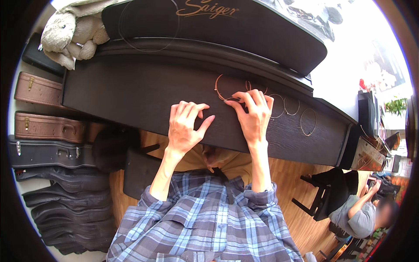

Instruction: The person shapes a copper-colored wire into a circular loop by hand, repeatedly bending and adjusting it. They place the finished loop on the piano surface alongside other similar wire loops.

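My right hand (254, 117) is closed in a pinch over the dark wooden lid (135, 85). Between its thumb and forefinger is a copper-coloured coiled string (216, 83), which looks like a guitar string. Part of that coil disappears behind the fingers. To the left, my left hand (184, 127) hovers above the lid's near edge, thumb and fingers apart, holding nothing. Right of my right hand lie several thin coiled strings, among them a pale ring (315, 122) farthest right. More copper-coloured loops show just beyond my right fingers.
A larger thin loop (178, 26) leans at the raised dark panel (262, 30). A plush toy (59, 35) sits at the far left end. Brown and black instrument cases (48, 126) are stacked on the left. A seated person (355, 216) is at the lower right, near a black stool (325, 192).
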`<state>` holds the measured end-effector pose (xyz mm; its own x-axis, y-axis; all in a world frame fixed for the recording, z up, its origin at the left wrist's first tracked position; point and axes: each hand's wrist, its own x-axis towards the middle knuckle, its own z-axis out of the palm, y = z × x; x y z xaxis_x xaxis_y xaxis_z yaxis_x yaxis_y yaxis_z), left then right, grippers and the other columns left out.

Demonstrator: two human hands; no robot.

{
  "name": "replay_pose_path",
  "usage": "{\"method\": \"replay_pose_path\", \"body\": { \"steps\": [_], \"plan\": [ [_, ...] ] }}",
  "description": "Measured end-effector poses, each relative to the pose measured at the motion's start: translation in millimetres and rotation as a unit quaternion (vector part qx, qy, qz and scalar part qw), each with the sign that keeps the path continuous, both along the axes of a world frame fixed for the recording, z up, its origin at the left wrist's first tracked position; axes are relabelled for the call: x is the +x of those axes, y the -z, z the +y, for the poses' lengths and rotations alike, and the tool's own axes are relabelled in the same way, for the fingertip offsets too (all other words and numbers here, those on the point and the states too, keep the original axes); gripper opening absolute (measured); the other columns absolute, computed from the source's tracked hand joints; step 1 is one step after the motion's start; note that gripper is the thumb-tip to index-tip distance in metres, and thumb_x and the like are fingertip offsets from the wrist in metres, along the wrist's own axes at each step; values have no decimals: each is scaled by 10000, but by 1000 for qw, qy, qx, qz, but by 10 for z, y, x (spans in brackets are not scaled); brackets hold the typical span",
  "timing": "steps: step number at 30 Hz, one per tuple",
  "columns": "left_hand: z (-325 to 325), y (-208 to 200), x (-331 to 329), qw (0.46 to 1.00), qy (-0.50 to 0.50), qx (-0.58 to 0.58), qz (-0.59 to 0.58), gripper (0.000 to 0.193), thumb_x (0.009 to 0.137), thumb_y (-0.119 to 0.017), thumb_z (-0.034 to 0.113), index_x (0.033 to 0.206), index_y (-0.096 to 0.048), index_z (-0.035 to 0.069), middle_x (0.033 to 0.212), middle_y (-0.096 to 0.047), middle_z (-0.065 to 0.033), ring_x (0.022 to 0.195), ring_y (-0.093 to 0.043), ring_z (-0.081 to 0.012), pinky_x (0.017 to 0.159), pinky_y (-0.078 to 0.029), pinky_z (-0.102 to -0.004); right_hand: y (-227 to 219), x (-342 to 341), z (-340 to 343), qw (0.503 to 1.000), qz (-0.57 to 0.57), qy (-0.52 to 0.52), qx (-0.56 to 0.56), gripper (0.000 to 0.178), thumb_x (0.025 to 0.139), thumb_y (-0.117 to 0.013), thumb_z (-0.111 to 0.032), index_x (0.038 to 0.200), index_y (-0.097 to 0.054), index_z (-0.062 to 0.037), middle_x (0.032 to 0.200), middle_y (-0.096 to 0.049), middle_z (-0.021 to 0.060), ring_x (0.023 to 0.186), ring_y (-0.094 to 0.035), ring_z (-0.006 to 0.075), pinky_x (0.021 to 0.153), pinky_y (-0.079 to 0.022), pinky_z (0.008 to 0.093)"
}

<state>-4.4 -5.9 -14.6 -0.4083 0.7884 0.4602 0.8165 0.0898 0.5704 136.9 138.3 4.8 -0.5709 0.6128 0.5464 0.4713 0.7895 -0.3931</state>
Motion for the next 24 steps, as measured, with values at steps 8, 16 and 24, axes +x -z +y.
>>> {"method": "replay_pose_path", "body": {
  "steps": [8,16,24],
  "plan": [
    [9,-6,10,1000,-2,4,21,262,803,-821,194,1019,-692,121,764,-573,29,808,-566,-187,838,-421,-361,6,482,-291,999,13,32,19,191,767,-843,-152,935,-760,-187,1008,-676,-49,1003,-617,179,959,-407,381],
    [1,-8,26,1000,-4,-16,17,286,841,-803,226,1069,-673,112,772,-556,38,802,-564,-175,828,-429,-365,48,897,-275,990,37,130,-29,180,805,-824,-106,968,-755,-140,990,-730,-22,1048,-639,190,953,-418,361],
    [25,-2,31,1000,-7,9,27,304,788,-833,163,1047,-682,115,735,-562,33,727,-517,-165,789,-417,-341,100,862,-232,983,68,160,-50,143,861,-779,-102,1000,-746,-106,1136,-729,23,1143,-633,234,1035,-426,380]
  ]
}}
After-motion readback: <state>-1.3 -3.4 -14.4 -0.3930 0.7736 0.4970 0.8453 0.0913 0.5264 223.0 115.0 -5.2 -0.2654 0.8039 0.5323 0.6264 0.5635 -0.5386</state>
